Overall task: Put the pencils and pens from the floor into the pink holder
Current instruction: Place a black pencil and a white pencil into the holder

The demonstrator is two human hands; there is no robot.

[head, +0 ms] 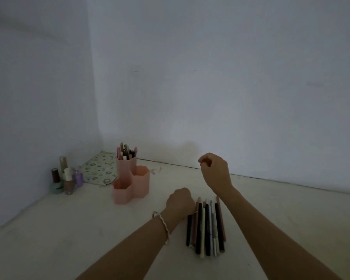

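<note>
Head view. Several pencils and pens [207, 227] side by side on floor [89, 229], more upright in tallest cell of pink holder [130, 181]. No readable labels on nail polish bottles [66, 176]. Left hand [180, 200] fisted beside pile, contents unclear. Right hand [215, 170] raised, fingers loosely curled, apparently holding nothing.

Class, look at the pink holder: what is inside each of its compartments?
The pink holder has three compartments. The tallest, rear one holds a bunch of upright pens and pencils. The two lower ones show no tips above their rims; their walls hide their floors, so short items cannot be excluded.
</note>
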